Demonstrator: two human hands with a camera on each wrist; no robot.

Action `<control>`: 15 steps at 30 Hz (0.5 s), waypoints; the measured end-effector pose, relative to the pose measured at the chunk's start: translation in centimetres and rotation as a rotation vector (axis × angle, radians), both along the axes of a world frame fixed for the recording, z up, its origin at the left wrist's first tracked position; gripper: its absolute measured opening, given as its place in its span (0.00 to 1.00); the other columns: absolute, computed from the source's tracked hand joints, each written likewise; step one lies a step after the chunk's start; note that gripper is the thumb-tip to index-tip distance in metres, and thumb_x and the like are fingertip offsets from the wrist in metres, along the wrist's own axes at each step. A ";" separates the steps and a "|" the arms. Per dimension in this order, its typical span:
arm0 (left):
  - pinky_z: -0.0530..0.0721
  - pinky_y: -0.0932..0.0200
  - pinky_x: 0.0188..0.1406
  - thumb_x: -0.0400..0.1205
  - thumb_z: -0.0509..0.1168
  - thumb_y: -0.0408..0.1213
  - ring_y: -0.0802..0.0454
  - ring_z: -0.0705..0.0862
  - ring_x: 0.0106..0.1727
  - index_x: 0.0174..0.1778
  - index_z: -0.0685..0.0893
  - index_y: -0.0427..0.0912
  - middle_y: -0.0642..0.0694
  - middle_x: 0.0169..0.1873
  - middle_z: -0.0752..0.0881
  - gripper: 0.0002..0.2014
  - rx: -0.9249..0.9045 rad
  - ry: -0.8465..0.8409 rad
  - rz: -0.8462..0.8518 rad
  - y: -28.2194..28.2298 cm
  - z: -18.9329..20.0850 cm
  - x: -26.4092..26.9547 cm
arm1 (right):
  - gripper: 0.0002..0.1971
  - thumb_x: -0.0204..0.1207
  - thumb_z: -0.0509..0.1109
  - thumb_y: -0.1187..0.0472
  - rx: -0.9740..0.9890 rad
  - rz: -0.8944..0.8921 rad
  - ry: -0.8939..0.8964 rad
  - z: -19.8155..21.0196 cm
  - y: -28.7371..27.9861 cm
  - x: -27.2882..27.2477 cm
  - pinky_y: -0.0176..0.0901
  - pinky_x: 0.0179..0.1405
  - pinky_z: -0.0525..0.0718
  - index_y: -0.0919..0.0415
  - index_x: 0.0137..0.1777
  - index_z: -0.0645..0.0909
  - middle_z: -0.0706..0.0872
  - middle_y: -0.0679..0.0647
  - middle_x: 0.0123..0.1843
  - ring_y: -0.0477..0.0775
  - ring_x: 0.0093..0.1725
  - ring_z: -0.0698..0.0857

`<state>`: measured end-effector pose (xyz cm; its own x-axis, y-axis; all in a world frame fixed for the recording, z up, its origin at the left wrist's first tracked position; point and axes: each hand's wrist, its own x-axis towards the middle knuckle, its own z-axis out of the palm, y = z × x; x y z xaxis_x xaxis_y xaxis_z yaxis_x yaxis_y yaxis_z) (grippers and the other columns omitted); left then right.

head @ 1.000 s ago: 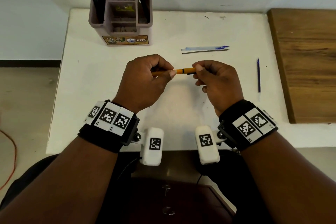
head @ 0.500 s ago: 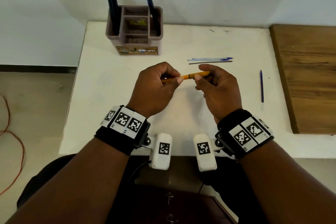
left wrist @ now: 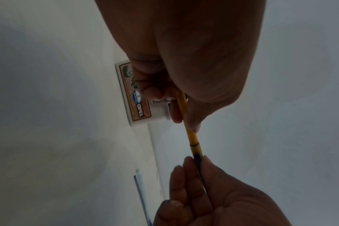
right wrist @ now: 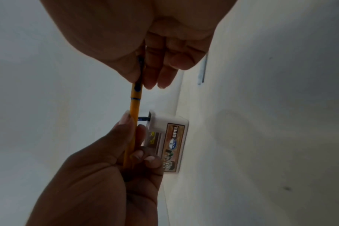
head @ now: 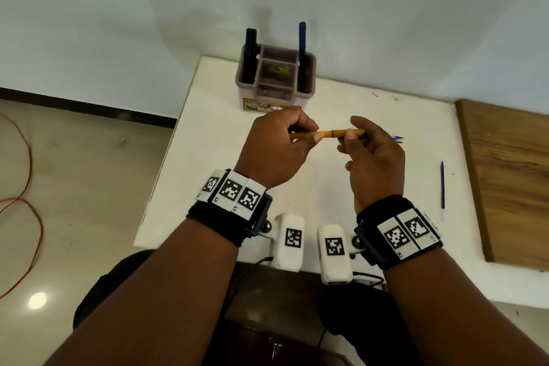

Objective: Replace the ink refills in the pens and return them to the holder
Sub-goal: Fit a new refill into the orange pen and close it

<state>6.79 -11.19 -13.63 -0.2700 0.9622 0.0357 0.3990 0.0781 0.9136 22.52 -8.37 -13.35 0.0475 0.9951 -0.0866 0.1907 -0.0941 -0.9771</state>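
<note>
An orange pen (head: pixel 329 134) (left wrist: pixel 192 137) (right wrist: pixel 135 105) is held level above the white table (head: pixel 312 184), between both hands. My left hand (head: pixel 276 148) grips its barrel with curled fingers and the thumb on top. My right hand (head: pixel 371 157) pinches the capped end, where a dark blue clip (right wrist: pixel 139 73) shows. The pinkish-brown holder (head: pixel 276 80) (right wrist: pixel 170 142) stands at the table's far edge with dark pens (head: pixel 251 50) in its left slot and a blue pen (head: pixel 302 50) in its right slot.
A blue refill (head: pixel 442 184) lies on the table at the right, near a wooden board (head: pixel 511 178). Another blue pen part (head: pixel 397 138) peeks out behind my right hand. An orange cable (head: pixel 26 187) lies on the floor at the left.
The hands have lifted a little and moved toward the holder, the pen still held between them. The camera has swung so the table now sits further right in view.
</note>
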 end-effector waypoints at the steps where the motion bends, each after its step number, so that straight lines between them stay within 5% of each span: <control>1: 0.80 0.71 0.41 0.79 0.74 0.44 0.63 0.85 0.42 0.48 0.90 0.50 0.59 0.40 0.88 0.04 0.011 -0.018 0.003 0.1 0.3 -0.6 | 0.11 0.83 0.70 0.63 0.024 -0.002 -0.014 0.4 0.3 -0.6 0.40 0.40 0.83 0.47 0.59 0.86 0.89 0.49 0.42 0.44 0.41 0.89; 6: 0.77 0.79 0.39 0.78 0.77 0.47 0.73 0.82 0.40 0.53 0.88 0.54 0.63 0.43 0.87 0.10 0.063 -0.162 0.136 0.9 1.5 -3.9 | 0.12 0.78 0.71 0.60 0.250 -0.027 -0.148 3.3 3.4 -4.0 0.52 0.51 0.89 0.48 0.59 0.87 0.90 0.50 0.42 0.48 0.42 0.88; 10: 0.80 0.73 0.52 0.77 0.77 0.49 0.68 0.83 0.53 0.60 0.85 0.53 0.63 0.53 0.86 0.17 0.092 -0.327 0.338 1.9 1.5 -5.7 | 0.16 0.81 0.68 0.59 0.512 0.040 -0.364 5.7 5.8 -6.7 0.31 0.55 0.83 0.54 0.67 0.84 0.87 0.42 0.46 0.32 0.43 0.83; 15: 0.86 0.53 0.55 0.76 0.77 0.50 0.57 0.86 0.57 0.54 0.88 0.50 0.56 0.51 0.89 0.14 0.092 -0.517 0.535 2.8 1.0 -7.2 | 0.19 0.84 0.63 0.58 0.722 0.104 -0.496 6.9 8.5 -10.7 0.18 0.55 0.73 0.57 0.73 0.81 0.88 0.48 0.56 0.43 0.51 0.84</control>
